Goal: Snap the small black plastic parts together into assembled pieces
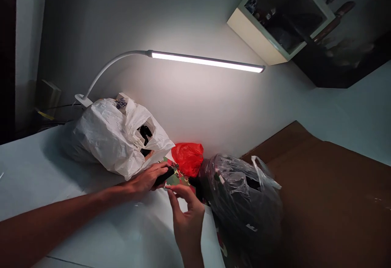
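Left hand [149, 180] around a small black object [165, 175] (right hand [186, 215] just beside)

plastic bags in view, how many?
3: white bag at left, below the lamp; small red bag by the wall, middle; clear bag holding dark things, right. Others may be hidden behind.

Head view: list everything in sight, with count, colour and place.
lamp: 1, white, lit, clamped back left, bar over the table
table: 1, white, left and centre
white bag: 1, on table, back left
red bag: 1, by the wall, centre
clear bag: 1, dark contents, right of the hands
printed sheet: 1, green and red, under the bags
board: 1, brown, right
shelf: 1, cream, on wall, upper right
black item: 1, in left grip
left hand: 1, closed on black item
right hand: 1, open, fingertips near black item
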Motion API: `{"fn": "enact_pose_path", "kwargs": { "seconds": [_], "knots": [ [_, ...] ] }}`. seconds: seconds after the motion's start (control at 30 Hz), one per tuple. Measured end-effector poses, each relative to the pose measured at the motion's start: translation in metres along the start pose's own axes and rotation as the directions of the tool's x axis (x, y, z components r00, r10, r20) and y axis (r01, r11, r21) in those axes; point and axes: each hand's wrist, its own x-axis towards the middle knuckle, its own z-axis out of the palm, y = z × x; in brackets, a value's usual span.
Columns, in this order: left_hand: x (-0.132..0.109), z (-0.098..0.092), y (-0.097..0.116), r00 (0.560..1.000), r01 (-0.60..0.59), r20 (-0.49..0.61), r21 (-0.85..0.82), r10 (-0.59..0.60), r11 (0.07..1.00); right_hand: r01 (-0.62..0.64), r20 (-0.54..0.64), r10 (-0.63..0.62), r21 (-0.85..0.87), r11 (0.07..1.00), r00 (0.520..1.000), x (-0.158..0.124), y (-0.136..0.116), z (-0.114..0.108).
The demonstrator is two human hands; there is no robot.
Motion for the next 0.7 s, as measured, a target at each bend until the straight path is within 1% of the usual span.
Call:
{"fn": "enact_pose_path", "kwargs": {
  "seconds": [0.1,0.2,0.27,0.37,0.53,0.6,0.7],
  "knots": [
    [0.004,-0.002,0.004,0.986,0.075,0.157,-0.092,-0.060,0.993,0.052,0.000,-0.053,0.168,0.984,0.999,0.029,-0.002,-0.010],
    [0.006,-0.002,0.009,0.977,0.133,0.188,-0.156,-0.103,0.979,0.088,0.027,-0.099,0.276,0.957,0.995,0.051,0.007,-0.012],
    [0.007,0.000,0.009,0.974,0.174,0.179,-0.201,-0.139,0.964,0.077,0.065,-0.104,0.333,0.940,0.992,0.057,0.015,-0.008],
    [0.008,0.003,0.007,0.972,0.221,0.140,-0.255,-0.190,0.941,0.052,0.103,-0.097,0.373,0.926,0.990,0.056,0.023,0.001],
    [0.009,0.011,0.003,0.966,0.254,0.033,-0.311,-0.256,0.916,0.047,0.115,-0.084,0.289,0.956,0.990,0.046,0.024,0.008],
    [0.008,0.013,0.005,0.967,0.247,0.017,-0.318,-0.255,0.915,0.042,0.115,-0.077,0.280,0.959,0.990,0.045,0.025,0.009],
    [0.008,0.015,0.007,0.971,0.234,0.026,-0.318,-0.239,0.919,0.051,0.100,-0.085,0.298,0.953,0.991,0.043,0.026,0.009]
  ]
}}
